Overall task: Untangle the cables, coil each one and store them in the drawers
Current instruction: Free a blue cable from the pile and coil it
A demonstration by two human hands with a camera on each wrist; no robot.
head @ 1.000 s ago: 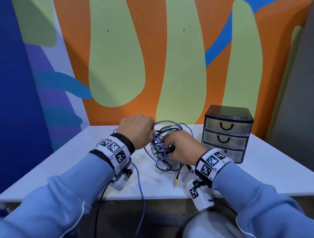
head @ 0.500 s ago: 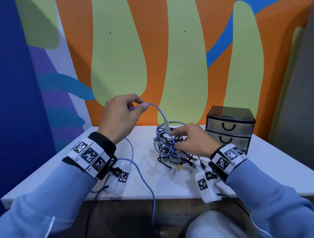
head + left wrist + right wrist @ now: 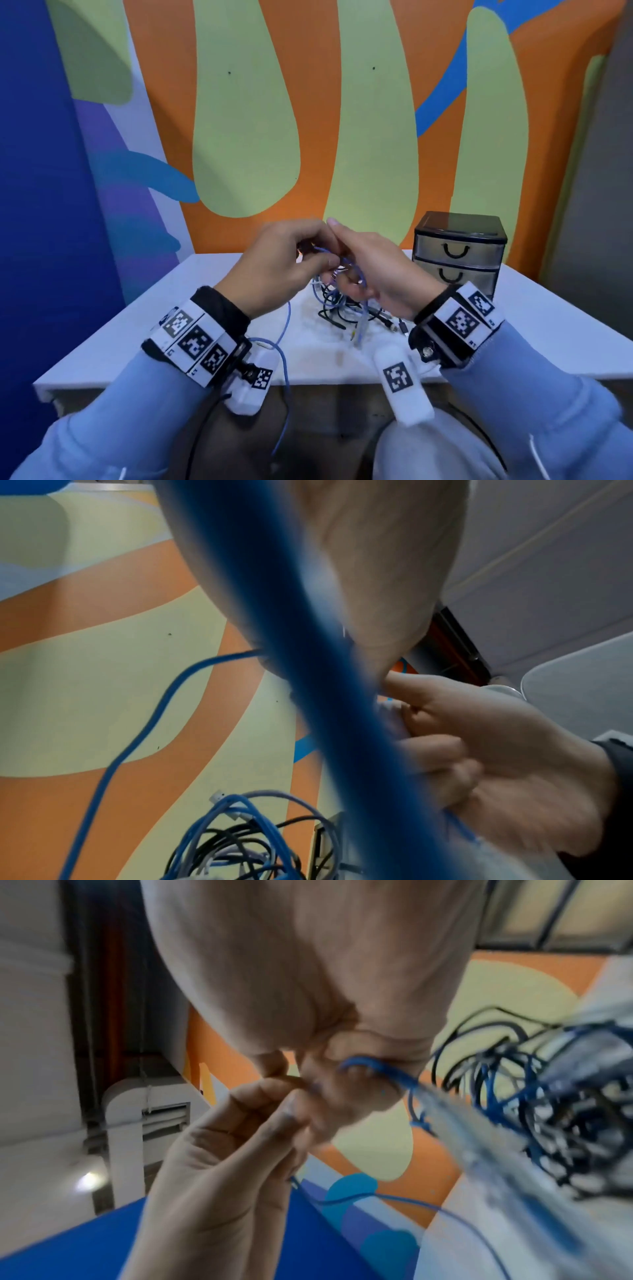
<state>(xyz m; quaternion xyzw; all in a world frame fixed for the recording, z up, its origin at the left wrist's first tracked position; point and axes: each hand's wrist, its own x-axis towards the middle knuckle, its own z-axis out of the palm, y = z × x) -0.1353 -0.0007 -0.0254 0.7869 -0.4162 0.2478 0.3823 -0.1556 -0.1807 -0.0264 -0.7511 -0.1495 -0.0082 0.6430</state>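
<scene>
Overhead, both hands meet above the cable tangle (image 3: 342, 308) on the white surface (image 3: 137, 335), left of the drawers (image 3: 459, 253). Left-wrist view: the left hand (image 3: 377, 574) pinches the blue cable (image 3: 113, 761). Right-wrist view: the right hand (image 3: 308, 974) curls its fingers (image 3: 359, 1085) around that cable.

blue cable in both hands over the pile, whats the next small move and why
Probably draw the blue cable further out leftward with the left hand while the right hand holds the tangle back. Both hands pinch it above the pile, one length already trails off the table, and the drawers are shut.
</scene>
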